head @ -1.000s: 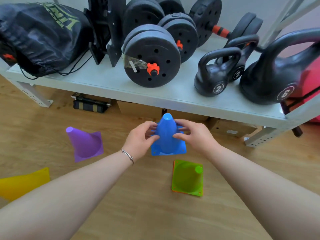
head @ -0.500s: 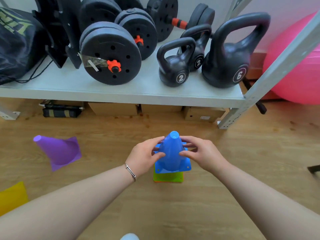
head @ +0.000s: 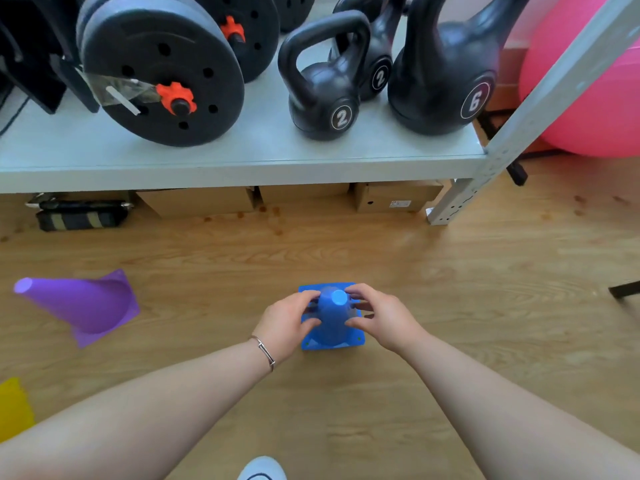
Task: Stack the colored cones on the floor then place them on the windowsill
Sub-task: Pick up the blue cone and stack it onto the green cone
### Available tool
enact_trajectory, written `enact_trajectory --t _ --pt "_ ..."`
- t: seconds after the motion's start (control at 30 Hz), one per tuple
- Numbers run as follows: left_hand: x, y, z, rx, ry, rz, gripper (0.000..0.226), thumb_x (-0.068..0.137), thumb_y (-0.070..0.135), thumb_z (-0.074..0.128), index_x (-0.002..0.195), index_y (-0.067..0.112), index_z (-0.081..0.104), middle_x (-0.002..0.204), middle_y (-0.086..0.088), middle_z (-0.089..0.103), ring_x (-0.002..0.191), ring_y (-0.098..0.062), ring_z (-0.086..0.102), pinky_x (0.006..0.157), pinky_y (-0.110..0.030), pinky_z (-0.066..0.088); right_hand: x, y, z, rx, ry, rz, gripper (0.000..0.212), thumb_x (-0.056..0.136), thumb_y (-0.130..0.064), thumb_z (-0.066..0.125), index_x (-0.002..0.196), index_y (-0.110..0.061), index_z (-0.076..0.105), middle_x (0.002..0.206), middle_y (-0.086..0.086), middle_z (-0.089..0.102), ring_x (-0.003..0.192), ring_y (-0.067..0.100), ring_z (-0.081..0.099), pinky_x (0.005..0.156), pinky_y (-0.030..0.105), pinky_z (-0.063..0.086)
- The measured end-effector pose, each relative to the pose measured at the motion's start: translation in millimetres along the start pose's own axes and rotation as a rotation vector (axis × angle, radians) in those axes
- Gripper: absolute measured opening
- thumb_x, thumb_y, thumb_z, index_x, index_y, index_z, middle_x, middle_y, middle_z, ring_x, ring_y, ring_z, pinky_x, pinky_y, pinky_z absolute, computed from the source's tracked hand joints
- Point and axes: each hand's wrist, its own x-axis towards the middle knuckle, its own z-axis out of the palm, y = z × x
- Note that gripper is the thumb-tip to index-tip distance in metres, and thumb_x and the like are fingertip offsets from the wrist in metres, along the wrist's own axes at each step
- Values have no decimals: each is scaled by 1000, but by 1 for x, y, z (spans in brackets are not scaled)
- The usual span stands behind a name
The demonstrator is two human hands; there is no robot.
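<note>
Blue cone [head: 330, 322] stands upright on the wooden floor [head: 450, 306], and I clasp its sides with my left hand [head: 285, 323] and right hand [head: 379, 317], both grips closed around it. Purple cone [head: 81, 304] lies tipped over well to my left, near the yellow cone [head: 14, 408].

— What am I wearing out there?
— Bare forearms, no sleeves; a thin silver bracelet [head: 264, 351] on my left wrist, and a white shoe toe [head: 262, 469] at the bottom edge.
</note>
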Motion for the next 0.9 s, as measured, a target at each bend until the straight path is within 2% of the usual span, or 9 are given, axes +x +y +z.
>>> enact_trajectory --t 0.17,0.37,0.43,0.53,0.6,0.7,0.8,0.9 --pt "4 -8 3 0 -18 -22 46 87 20 65 130 21 52 129 7 62 115 -5 61 99 -24 47 6 -1 6 -17 -5 9 54 94 -8 78 143 -21 58 146 2 65 135 15 63 110 38 56" --pt "10 -12 2 51 -48 -21 41 87 22 64 127 22 52 128 6 62 114 -7 62 97 -30 48 11 -1 8 -60 -7 16 53 93 -11 79 141 -21 59 143 2 67 136 18 63 113 39 54" --pt "10 -15 4 173 -59 3 46 88 28 62 131 23 47 135 5 56 120 -13 57 98 -32 47 12 -1 5 -181 -22 -4 54 94 -14 77 144 -21 57 147 1 64 138 20 61 114 35 50" --pt "6 -19 4 486 6 15 64 87 33 61 143 17 34 153 -8 34 139 -28 35 106 -38 38 12 1 1 -437 -19 -50 57 97 -20 72 150 -23 51 155 0 53 142 24 52 115 35 45" --pt "3 -18 2 593 75 -27 71 87 34 59 147 13 27 156 -14 25 146 -31 22 113 -42 29 10 0 -2 -592 51 -47 57 100 -28 69 152 -23 47 158 1 47 146 25 46 114 35 44" --pt "-1 -15 -8 666 147 -91 79 86 47 55 149 10 22 157 -16 21 148 -31 15 119 -47 19 9 -10 -8 -749 209 -34 61 98 -43 67 152 -18 49 157 7 49 150 30 43 122 42 40" --pt "-6 -8 -27 710 225 -157 85 84 58 50 148 9 24 156 -16 25 146 -33 19 118 -50 20 11 -33 -16 -811 355 -95 64 92 -47 74 143 -12 60 149 13 61 147 37 50 123 52 40" --pt "-18 -1 -60 746 332 -211 85 82 65 46 145 9 31 153 -15 33 143 -32 26 115 -50 25 13 -68 -24 -816 466 -195 61 87 -50 79 132 -10 67 136 14 69 136 39 60 116 53 49"
